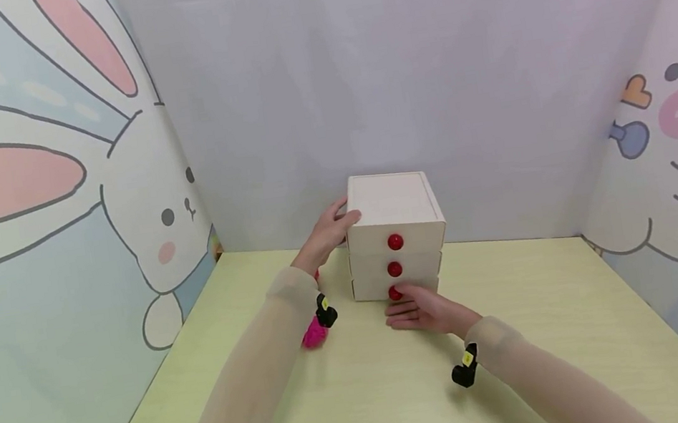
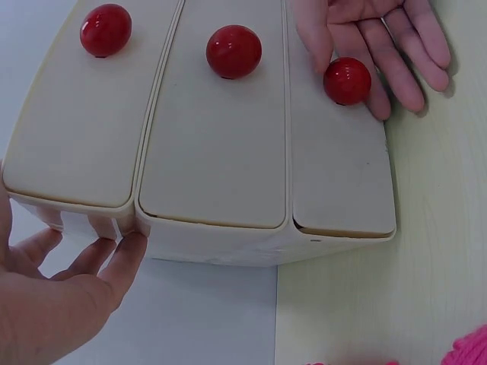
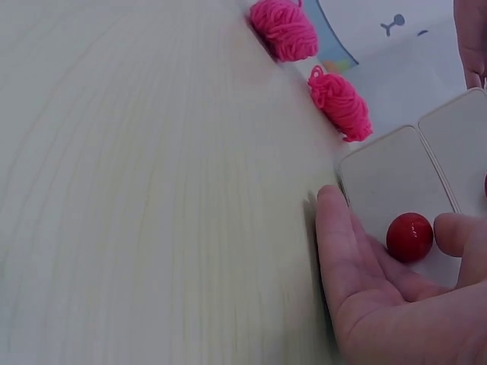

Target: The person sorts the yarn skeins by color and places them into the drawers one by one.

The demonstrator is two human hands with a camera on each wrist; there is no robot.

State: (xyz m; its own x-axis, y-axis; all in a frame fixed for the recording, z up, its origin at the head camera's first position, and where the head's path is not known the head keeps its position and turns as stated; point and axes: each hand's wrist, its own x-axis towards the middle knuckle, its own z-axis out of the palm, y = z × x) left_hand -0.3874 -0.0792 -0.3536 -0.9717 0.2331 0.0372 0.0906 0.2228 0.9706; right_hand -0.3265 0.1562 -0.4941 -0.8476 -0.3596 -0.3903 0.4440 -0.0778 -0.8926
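A white box of three stacked drawers (image 1: 392,200) stands at the back of the table, each drawer front bearing a round red knob. My left hand (image 1: 331,228) rests against the upper left of the box, thumb at its top edge. In the left wrist view the fingers (image 2: 125,262) of that hand touch the side of the top drawer. Down at the lowest drawer, my right hand (image 1: 427,309) has the bottom red knob (image 3: 409,237) between thumb and index finger. Its other fingers extend below, close to the tabletop. All the drawers look closed.
Two bundles of bright pink yarn lie left of the box: one yarn bundle (image 3: 341,105) close to it, another yarn bundle (image 3: 284,30) farther away. The pale wooden table (image 1: 352,397) meets a white back curtain (image 1: 425,84) and cartoon-printed side panels.
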